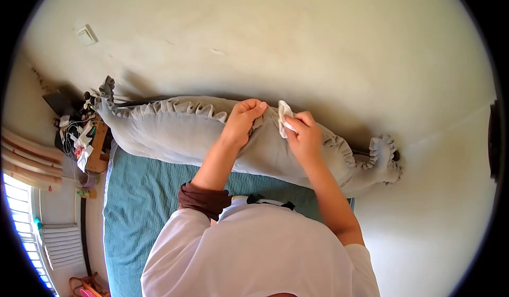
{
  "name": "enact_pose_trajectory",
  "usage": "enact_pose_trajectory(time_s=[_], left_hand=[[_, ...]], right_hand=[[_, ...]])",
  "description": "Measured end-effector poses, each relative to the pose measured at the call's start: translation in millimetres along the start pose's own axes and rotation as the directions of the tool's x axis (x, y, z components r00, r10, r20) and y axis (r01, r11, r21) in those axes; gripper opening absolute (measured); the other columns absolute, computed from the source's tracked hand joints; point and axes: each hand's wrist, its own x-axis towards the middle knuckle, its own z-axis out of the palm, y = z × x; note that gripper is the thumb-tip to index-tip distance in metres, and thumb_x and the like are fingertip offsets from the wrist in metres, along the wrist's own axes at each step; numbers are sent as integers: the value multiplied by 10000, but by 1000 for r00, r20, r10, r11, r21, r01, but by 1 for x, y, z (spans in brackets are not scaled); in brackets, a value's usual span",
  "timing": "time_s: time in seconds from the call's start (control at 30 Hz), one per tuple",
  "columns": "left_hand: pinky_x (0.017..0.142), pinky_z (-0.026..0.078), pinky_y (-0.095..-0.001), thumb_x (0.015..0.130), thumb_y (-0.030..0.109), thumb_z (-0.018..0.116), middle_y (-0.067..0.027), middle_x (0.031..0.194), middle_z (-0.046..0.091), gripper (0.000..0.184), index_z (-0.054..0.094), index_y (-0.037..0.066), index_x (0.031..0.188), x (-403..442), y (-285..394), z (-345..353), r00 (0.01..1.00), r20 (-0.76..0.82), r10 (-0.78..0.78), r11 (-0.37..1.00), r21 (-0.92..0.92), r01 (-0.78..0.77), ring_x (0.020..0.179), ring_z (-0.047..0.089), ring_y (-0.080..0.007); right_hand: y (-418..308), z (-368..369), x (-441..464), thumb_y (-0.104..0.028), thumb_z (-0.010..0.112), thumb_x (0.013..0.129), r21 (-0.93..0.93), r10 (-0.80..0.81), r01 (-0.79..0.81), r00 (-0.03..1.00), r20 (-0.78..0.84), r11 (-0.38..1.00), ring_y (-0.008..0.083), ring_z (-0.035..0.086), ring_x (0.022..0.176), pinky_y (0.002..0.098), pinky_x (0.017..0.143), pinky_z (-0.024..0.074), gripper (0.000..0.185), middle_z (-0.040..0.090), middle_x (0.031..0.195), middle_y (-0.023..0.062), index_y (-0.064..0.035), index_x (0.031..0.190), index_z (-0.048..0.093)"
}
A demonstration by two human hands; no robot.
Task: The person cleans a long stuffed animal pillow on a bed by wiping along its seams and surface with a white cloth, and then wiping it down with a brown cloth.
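1. Fingers of our left hand [244, 121] pinch the grey ruffled cover [175, 130] near the middle of its upper edge.
2. Our right hand [306, 138] pinches a crumpled white cloth [284, 110] at the cover's upper part.
3. We have the wall [318, 42] behind the cover, a teal bedspread [140, 201] in front, a wooden stand [98, 146] beside its left end.

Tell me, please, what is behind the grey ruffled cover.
Behind the cover, the pale wall is visible, plus a dark strip near the ruffles. The cover hides anything lower.
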Motion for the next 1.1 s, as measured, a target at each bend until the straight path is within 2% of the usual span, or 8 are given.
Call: enact_pose_trajectory(time_s=[0.3,0.43,0.57,0.63,0.7,0.77,0.97,1.1], left_hand=[[534,347,-202,943,159,582,68,677,547,197,633,42,792,1,0,15,992,-119,39,998,-47,-45,595,436,-21],[505,310,-201,932,152,596,78,642,515,215,621,59,739,6,-5,2,999,-31,32,998,54,-30,566,409,-14],[525,373,-211,944,145,580,50,675,565,207,609,60,756,13,-5,-1,999,18,-29,999,37,29,586,469,-24],[522,371,-213,942,143,581,49,670,560,215,599,67,742,13,-4,3,999,-18,-42,997,59,43,586,469,-24],[476,278,-214,924,165,608,81,615,480,257,575,72,686,12,-5,9,999,-5,42,998,47,-42,543,379,-17],[478,275,-221,922,181,612,77,609,460,287,549,78,662,11,0,5,995,-14,95,982,166,-92,546,364,-21],[491,256,-235,915,214,623,78,626,462,278,578,76,678,16,-3,4,999,-33,-35,991,126,39,566,337,-25],[515,329,-234,929,214,597,60,649,526,261,608,63,716,22,-6,5,996,-74,-46,983,175,58,591,414,-24]], right_hand=[[-11,5,14,-11,702,682,38,-158,161,985,-65,986,254,595,742,354,652,498,294,552,864,67,-93,964,701],[19,-14,2,-25,712,686,-75,33,-30,999,31,997,265,594,734,358,643,497,258,561,874,74,-80,937,692],[-4,-28,12,-6,708,679,26,48,-43,979,-198,999,259,596,731,363,622,495,315,569,892,77,-75,984,679],[-26,-20,18,-4,711,660,106,-152,172,973,-172,979,250,595,726,354,615,493,397,558,877,57,-117,1038,668],[-29,-7,7,-2,709,644,68,-212,205,971,113,976,251,600,743,370,635,500,446,546,858,41,-156,1059,657],[-18,-5,4,-11,711,642,8,-191,192,971,141,981,256,605,751,381,639,500,373,533,838,44,-163,982,678],[24,-25,18,-25,690,665,-24,147,-151,980,-131,988,257,607,763,376,639,497,246,537,861,75,-124,890,706],[-14,-29,27,-21,672,697,71,-56,68,985,-160,995,247,608,773,372,641,500,297,522,902,94,-108,980,691]])
